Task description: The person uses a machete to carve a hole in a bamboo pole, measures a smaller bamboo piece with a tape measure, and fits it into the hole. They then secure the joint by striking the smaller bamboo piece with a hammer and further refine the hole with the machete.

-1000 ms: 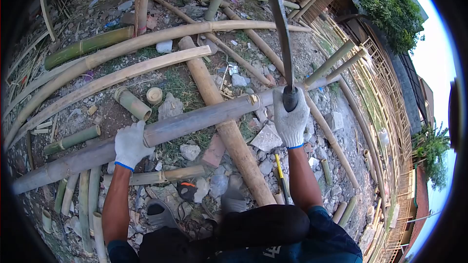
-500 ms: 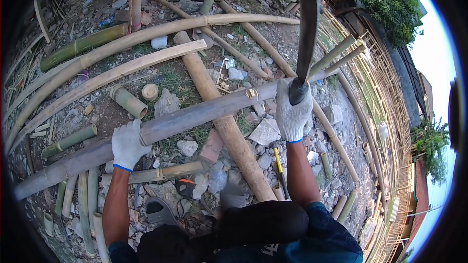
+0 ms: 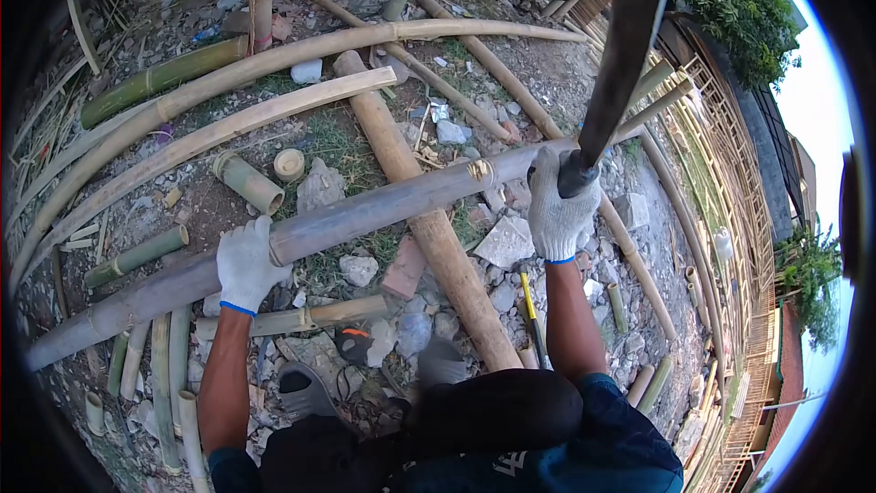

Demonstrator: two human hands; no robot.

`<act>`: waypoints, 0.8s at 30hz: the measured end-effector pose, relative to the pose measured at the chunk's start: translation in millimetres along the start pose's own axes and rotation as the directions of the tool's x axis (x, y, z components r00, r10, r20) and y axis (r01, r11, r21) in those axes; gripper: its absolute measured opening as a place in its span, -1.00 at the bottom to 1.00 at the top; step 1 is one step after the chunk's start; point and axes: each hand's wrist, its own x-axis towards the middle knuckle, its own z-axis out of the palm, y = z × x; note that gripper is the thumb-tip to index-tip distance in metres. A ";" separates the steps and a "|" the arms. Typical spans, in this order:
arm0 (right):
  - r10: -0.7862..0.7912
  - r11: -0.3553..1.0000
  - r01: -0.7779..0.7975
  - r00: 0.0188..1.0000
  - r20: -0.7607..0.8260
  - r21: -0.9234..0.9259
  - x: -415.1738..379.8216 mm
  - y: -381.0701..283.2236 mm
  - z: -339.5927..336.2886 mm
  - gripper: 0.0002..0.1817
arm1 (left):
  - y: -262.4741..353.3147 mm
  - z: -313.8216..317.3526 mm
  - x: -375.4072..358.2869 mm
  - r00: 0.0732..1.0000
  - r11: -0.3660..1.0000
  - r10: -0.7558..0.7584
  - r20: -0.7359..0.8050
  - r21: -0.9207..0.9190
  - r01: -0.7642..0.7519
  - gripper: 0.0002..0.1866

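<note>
A long greyish bamboo pole [image 3: 388, 207] runs across in front of me, from lower left to upper right. My left hand [image 3: 246, 269], in a white knit glove with a blue cuff, is wrapped over the pole's left part, near a joint. My gloved right hand [image 3: 559, 217] is closed round the dark handle of a machete [image 3: 627, 55], whose wide blade points up and away. It is held above the pole's right part. A pale cut patch [image 3: 479, 170] shows on a joint between my hands. Beneath the pole lies a thicker tan bamboo log [image 3: 438, 251], crossing it.
Short bamboo pieces [image 3: 246, 183] and curved bamboo strips [image 3: 228, 128] lie to the left. A yellow-and-black handled tool [image 3: 532, 315] rests among broken stones [image 3: 506, 242] near my feet. More long bamboo poles [image 3: 703, 228] line the right side.
The machete blade now leans further right, and my right hand has shifted slightly right and down. My left hand stays on the pole. The whole view has moved a little.
</note>
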 end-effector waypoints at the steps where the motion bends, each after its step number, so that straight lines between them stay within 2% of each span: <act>1: -0.036 0.998 0.040 0.997 -0.064 0.055 -18.2 42.9 13.6 -0.73 | 0.2 1.1 3.5 1.000 1.000 -0.014 0.016 0.014 0.014 -0.16; 2: 0.154 0.988 -0.153 0.988 0.019 -0.015 -50.8 63.9 17.9 -0.75 | 0.9 1.8 1.2 0.999 0.999 -0.024 0.043 0.028 0.023 -0.15; 3: 0.242 0.872 -0.073 0.923 0.298 -0.483 -83.5 116.2 14.1 -0.85 | 1.0 -0.1 1.2 0.998 0.999 -0.026 0.056 0.045 0.024 -0.15; 4: 0.030 0.789 0.286 0.866 0.499 -0.544 -109.6 176.7 7.0 -0.80 | 4.3 0.1 -1.4 0.999 0.999 -0.017 0.050 0.032 0.015 -0.15; 5: 0.009 0.789 0.269 0.894 0.448 -0.553 -113.9 166.3 5.9 -0.74 | 4.6 0.5 -7.1 0.999 0.999 -0.015 0.039 0.029 0.014 -0.15; 6: 0.074 0.828 0.186 0.899 0.431 -0.529 -90.1 157.8 22.0 -0.74 | 4.1 -0.3 -2.0 0.999 0.999 -0.030 0.016 0.022 0.029 -0.16; 7: 0.202 0.844 0.065 0.881 0.428 -0.533 -96.8 141.3 10.3 -0.75 | 5.5 0.0 -10.9 0.999 0.999 -0.030 0.030 0.025 0.030 -0.16; 8: 0.223 0.871 0.006 0.887 0.405 -0.492 -91.6 101.7 -3.4 -0.76 | 5.4 -2.4 -14.9 0.999 0.999 -0.009 0.044 0.035 0.007 -0.17; 10: 0.144 0.934 -0.010 0.926 0.348 -0.358 -26.5 26.0 -1.6 -0.76 | 4.8 -5.8 -2.3 1.000 0.999 -0.007 -0.003 0.034 0.007 -0.17; 12: 0.028 0.980 0.019 0.971 0.236 -0.196 1.6 -20.6 -3.9 -0.78 | 3.9 -2.8 -3.6 1.000 1.000 0.008 -0.020 0.020 -0.007 -0.17; 13: -0.044 0.993 0.060 0.987 0.152 -0.100 5.6 -31.0 -3.5 -0.79 | 4.9 -2.6 -4.9 0.999 1.000 0.021 -0.033 0.015 -0.020 -0.19; 14: -0.027 0.996 0.033 0.997 0.079 -0.078 -2.9 -12.4 2.1 -0.82 | 5.5 -3.7 -4.4 0.998 1.000 0.027 -0.056 0.009 -0.027 -0.21; 15: 0.096 0.994 -0.092 0.992 0.081 -0.057 -23.6 33.1 10.9 -0.82 | 5.3 -3.9 -6.0 0.997 0.999 0.036 -0.073 0.006 -0.036 -0.23; 16: 0.195 0.956 -0.132 0.953 0.233 -0.260 -52.6 70.8 12.2 -0.84 | 7.6 -4.8 -6.1 1.000 1.000 0.001 -0.030 0.030 0.000 -0.22; 17: 0.303 0.884 -0.128 0.890 0.341 -0.450 -77.9 103.2 9.9 -0.86 | 7.1 -4.7 -7.7 0.999 0.999 0.019 -0.038 0.029 -0.018 -0.22; 19: 0.275 0.826 0.039 0.843 0.462 -0.563 -107.8 159.7 2.5 -0.81 | 6.9 -4.2 -8.9 0.996 1.000 0.020 -0.085 0.017 -0.019 -0.21; 21: 0.269 0.858 0.013 0.839 0.473 -0.513 -82.5 113.0 2.9 -0.71 | 8.8 -8.3 2.2 0.995 0.999 -0.021 -0.100 0.023 0.024 -0.21; 22: 0.375 0.850 -0.094 0.799 0.470 -0.518 -63.9 81.7 -2.2 -0.64 | 9.7 -5.7 -10.0 0.999 0.999 0.000 -0.044 0.038 0.002 -0.21; 23: 0.285 0.911 -0.100 0.852 0.438 -0.400 -45.0 54.5 -4.9 -0.71 | 9.0 -4.3 -5.7 0.996 1.000 0.009 -0.088 0.026 -0.006 -0.21; 24: 0.147 0.954 -0.032 0.916 0.374 -0.297 -26.4 35.9 -4.7 -0.74 | 7.0 -1.8 -4.7 0.992 1.000 0.021 -0.121 0.015 -0.020 -0.21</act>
